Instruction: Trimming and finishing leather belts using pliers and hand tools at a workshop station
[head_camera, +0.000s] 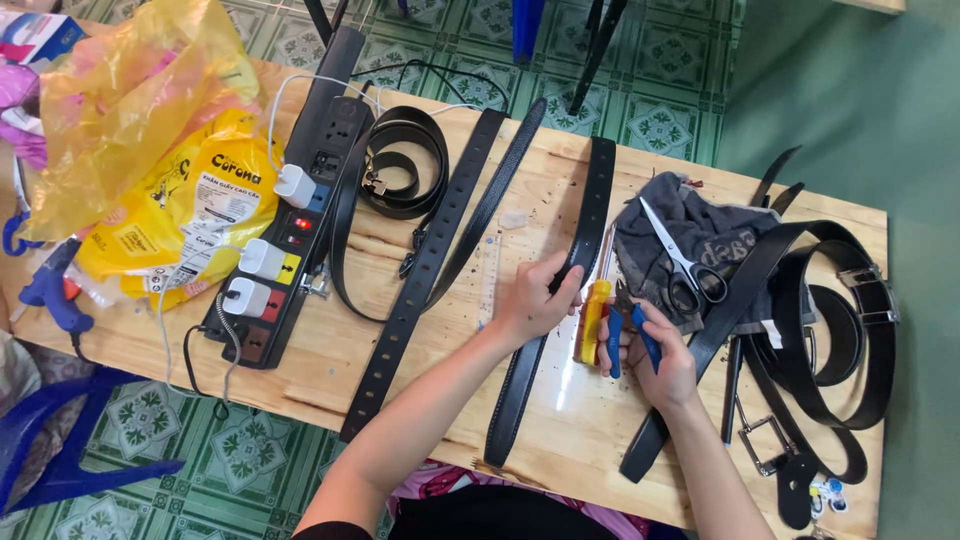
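Gripping a flat black leather belt that lies lengthwise across the pale wooden table, the left hand curls its fingers over the strap's edge. The right hand closes around blue-handled pliers, just beside a yellow tube. Two more punched black straps lie to the left, with one coiled belt above them. One pair of steel scissors rests on a crumpled grey cloth. A black power strip holds three white plugs.
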